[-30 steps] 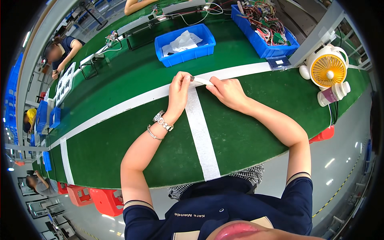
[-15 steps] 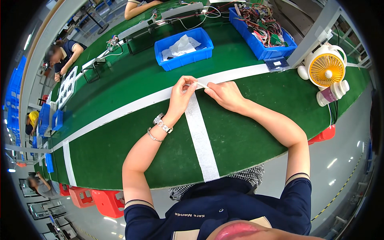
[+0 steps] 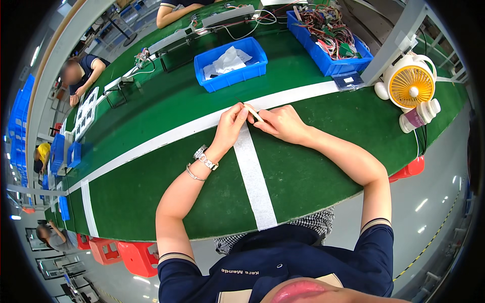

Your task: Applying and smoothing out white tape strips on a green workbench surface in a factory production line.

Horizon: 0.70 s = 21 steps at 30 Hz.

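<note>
A slim white strip or rod (image 3: 256, 114) is held between my two hands above the white line across the green table. My left hand (image 3: 231, 125) pinches its far end between thumb and fingers. Closed around the near end is my right hand (image 3: 284, 122), its fingertips close to the left ones. A thin dark tip shows just beyond the left fingertips; I cannot make out what it belongs to. Past my hands stands a blue bin (image 3: 237, 80) with crumpled white material (image 3: 230, 60) inside.
A second blue bin (image 3: 351, 66), heaped with wires (image 3: 328, 36), stands at the back right by a dark flat packet (image 3: 348, 81). A white and orange fan (image 3: 411, 87) and a bottle (image 3: 418, 117) are at the right. Co-workers sit at the far side and left.
The hands have drawn closer together. The white strip, lying nearly level before, now slants down toward my right hand.
</note>
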### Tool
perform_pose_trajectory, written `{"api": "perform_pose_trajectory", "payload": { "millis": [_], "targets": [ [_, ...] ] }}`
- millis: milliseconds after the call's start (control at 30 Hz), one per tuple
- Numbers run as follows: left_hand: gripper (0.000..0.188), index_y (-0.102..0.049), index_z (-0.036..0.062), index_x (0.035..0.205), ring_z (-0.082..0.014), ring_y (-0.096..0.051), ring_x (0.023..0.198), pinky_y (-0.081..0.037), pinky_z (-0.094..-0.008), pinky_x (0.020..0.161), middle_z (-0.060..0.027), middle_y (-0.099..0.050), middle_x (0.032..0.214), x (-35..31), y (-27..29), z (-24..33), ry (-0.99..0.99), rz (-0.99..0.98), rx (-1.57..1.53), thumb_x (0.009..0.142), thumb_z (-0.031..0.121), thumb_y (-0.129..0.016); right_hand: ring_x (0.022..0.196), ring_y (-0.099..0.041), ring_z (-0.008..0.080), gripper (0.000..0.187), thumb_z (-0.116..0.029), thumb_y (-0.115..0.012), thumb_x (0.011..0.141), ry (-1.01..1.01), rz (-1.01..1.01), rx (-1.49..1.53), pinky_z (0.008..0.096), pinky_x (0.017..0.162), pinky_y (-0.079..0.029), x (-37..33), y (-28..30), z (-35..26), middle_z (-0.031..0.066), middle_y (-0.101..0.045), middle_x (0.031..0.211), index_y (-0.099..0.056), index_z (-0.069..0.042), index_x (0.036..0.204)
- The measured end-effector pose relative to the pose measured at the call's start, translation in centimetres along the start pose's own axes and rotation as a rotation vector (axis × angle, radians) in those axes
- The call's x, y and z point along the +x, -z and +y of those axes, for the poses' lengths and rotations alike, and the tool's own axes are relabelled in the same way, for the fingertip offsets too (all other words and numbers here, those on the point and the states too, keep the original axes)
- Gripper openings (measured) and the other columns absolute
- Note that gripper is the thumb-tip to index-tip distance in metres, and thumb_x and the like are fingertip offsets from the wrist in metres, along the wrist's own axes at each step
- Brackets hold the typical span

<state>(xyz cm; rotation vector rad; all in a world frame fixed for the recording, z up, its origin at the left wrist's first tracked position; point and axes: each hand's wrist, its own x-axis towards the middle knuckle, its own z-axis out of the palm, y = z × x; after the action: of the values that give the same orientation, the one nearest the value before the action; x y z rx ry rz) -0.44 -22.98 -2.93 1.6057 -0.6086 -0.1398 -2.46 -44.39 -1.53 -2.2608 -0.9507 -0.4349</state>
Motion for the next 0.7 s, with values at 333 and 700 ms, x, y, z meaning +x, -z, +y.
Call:
{"api": "perform_pose_trajectory", "payload": {
  "millis": [333,700],
  "targets": [
    [0.034,-0.06,0.0004,0.116,-0.0105,-0.06,0.094,-0.049,-0.0285,0.087,-0.0038,-0.065,0.105,0.0,-0.4,0.3,0.02,-0.056,-0.05,0.106,0.032,-0.054,0.059,-0.062,0.0313,0.038,-0.046,-0.061,0.096,-0.395,-0.195,0.267,0.0434,0.059,-0.047,0.5,-0.2,-1.1,0.011,-0.063,0.064,-0.072,-0.009,0.094],
    [0.029,-0.056,0.001,0.117,-0.0136,-0.058,0.102,-0.048,-0.0314,0.093,-0.0057,-0.062,0.109,-0.2,0.0,0.4,0.057,-0.158,-0.053,0.106,0.028,-0.053,0.055,-0.059,0.0288,0.044,-0.048,-0.068,0.091,-0.427,-0.209,0.325,0.0419,0.056,-0.043,0.4,-0.2,-1.2,0.0109,-0.06,0.06,-0.072,-0.007,0.076]
  ]
}}
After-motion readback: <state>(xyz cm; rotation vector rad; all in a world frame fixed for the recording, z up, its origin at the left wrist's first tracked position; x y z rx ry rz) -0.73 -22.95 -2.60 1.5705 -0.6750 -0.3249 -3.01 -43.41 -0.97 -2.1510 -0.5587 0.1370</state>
